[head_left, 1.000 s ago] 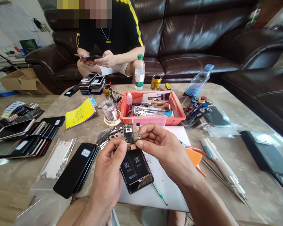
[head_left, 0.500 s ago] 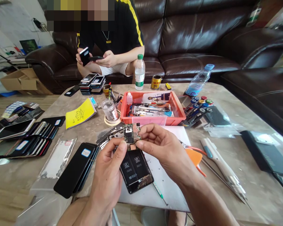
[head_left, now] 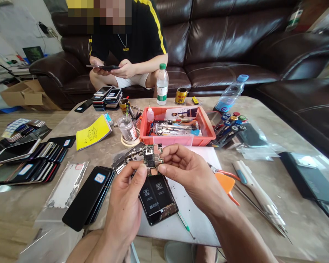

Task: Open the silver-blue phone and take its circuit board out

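Between my two hands is a small phone circuit board, held above an opened phone with its black battery showing. My left hand pinches the board's lower left edge between thumb and finger. On the other side, my right hand grips its right edge with thumb and fingertips. The opened phone rests on a white sheet, and my hands cover its upper end. A green screwdriver lies beside its lower right side. Behind my left fingers are loose metal phone parts, partly hidden.
A red tray of tools stands behind my hands. Stacked phones lie at left, near a yellow booklet. Orange-handled pliers, a white pen-like tool and several screwdrivers are at right. Another person sits opposite.
My hands and the circuit board have stayed nearly still. Across the table, the other person has lowered and flattened the phone that was tilted up in one hand.
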A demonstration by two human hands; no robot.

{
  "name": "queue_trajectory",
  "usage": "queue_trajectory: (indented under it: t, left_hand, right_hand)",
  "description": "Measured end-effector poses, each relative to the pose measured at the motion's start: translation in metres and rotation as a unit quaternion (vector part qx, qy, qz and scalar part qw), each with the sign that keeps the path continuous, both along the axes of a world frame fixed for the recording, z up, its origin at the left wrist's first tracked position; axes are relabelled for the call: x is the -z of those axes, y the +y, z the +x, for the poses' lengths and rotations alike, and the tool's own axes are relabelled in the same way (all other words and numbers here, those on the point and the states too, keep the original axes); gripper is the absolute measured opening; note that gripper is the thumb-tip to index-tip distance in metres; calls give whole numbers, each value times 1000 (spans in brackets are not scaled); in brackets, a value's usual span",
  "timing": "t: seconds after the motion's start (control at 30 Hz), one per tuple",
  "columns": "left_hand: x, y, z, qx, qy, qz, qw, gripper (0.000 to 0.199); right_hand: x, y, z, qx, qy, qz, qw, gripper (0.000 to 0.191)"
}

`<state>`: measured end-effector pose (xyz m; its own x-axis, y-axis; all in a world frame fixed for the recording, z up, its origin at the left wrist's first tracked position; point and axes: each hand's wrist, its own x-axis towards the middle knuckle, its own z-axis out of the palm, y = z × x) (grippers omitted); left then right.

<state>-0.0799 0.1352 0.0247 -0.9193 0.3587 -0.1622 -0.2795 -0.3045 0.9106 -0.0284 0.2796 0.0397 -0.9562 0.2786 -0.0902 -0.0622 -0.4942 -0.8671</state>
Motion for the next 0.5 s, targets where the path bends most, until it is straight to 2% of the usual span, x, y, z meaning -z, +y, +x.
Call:
queue_trajectory:
  t: [0.2, 0.37, 0.5]
  left_hand:
    - [7, -5, -1, 2, 58, -59, 997, 30]
    - [11, -8, 2, -7, 106, -120, 987, 33]
    - [13, -9, 4, 5, 139, -163, 977, 30]
  right_hand:
    - [-2, -1, 0, -9, -7, 17, 1000, 41]
    - [-9, -4, 1, -4, -25, 88, 996, 20]
    - [-14, -7, 1, 14, -54, 168, 984, 18]
